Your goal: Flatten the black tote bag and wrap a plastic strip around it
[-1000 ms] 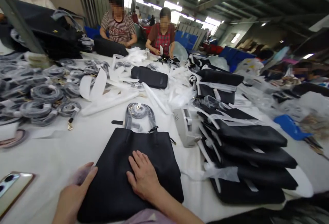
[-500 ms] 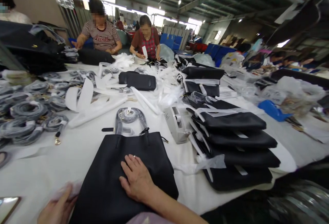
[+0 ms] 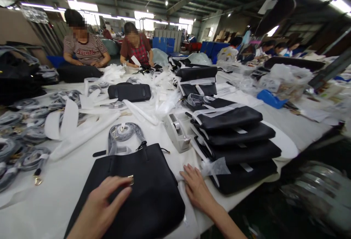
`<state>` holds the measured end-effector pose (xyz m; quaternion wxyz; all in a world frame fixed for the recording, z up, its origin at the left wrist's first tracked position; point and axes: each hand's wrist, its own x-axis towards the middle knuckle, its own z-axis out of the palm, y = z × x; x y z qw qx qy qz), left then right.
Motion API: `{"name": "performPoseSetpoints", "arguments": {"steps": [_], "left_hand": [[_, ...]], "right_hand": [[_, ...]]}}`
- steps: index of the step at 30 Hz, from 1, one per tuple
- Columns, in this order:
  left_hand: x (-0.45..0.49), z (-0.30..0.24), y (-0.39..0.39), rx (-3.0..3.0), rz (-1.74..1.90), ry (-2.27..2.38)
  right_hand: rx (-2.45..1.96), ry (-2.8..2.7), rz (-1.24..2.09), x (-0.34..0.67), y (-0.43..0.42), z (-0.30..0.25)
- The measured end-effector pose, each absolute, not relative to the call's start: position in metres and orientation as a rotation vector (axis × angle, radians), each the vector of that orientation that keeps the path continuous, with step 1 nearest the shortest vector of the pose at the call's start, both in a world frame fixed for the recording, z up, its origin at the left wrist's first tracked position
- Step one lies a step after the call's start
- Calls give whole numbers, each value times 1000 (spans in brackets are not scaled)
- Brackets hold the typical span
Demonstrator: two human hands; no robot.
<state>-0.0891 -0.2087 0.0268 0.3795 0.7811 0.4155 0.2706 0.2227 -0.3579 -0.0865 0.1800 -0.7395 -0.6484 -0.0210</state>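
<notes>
Black leather tote (image 3: pixel 142 202) is at the fitting step: left hand (image 3: pixel 101 206), fingers released, nears its gold fitting (image 3: pixel 131 179); right hand (image 3: pixel 196 186) lies open on white sheeting (image 3: pixel 189 171). The fitting calls for a pinch grip.

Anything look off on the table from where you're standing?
The stack of black tote bags to the right of the hands looks askew: each bag sits offset from the one beneath rather than squared, and white strips stick out at its near end.

Left hand (image 3: pixel 105 204) touching gold clasp (image 3: pixel 131 179) of black leather tote (image 3: pixel 142 198); right hand (image 3: pixel 196 187) flat on white sheet (image 3: pixel 186 162), beside stacked black bags (image 3: pixel 236 136).
</notes>
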Motion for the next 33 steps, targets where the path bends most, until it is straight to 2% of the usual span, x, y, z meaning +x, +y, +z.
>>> {"name": "performPoseSetpoints", "arguments": {"steps": [4,8,12,29,31,33], "left_hand": [[39,20,-190,2424,308,472],[97,0,-198,2705,-116,452],[107,-15,-205,2678,-175,539],[107,-39,-216,2424,-145,592],[108,-35,-213,2447,-137,580],[111,-30,-204,2429,-165,492]], "right_hand": [[-2024,-1830,-230,222,-350,-84],[-2015,-1876,-380,232,-349,-85],[-2058,-1930,-478,244,-350,-86],[-2156,-2055,-434,264,-362,-56],[-2126,-1960,-522,262,-365,-57],[-2159,-1567,-652,265,-360,-59]]}}
